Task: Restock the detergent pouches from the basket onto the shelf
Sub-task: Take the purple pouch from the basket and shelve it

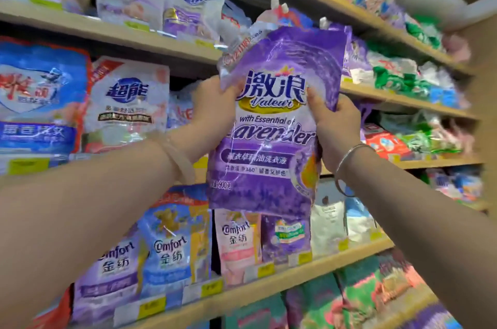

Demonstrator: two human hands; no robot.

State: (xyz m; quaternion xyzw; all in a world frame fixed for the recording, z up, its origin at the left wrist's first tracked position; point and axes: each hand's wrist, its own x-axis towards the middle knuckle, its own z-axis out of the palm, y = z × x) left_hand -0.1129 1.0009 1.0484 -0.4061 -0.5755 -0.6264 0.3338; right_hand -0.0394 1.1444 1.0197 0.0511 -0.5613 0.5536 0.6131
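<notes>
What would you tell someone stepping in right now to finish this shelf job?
Left hand: gripping the left edge of the purple lavender pouch.
Right hand: gripping its right edge.
The pouch is upright in the air in front of the shelves, not yet set down. More spouted purple pouches stand just behind its top.
Done: one pouch lifted to shelf height.
Left: place it, probably with those matching pouches. The basket is out of view, so the remaining count is unknown.
</notes>
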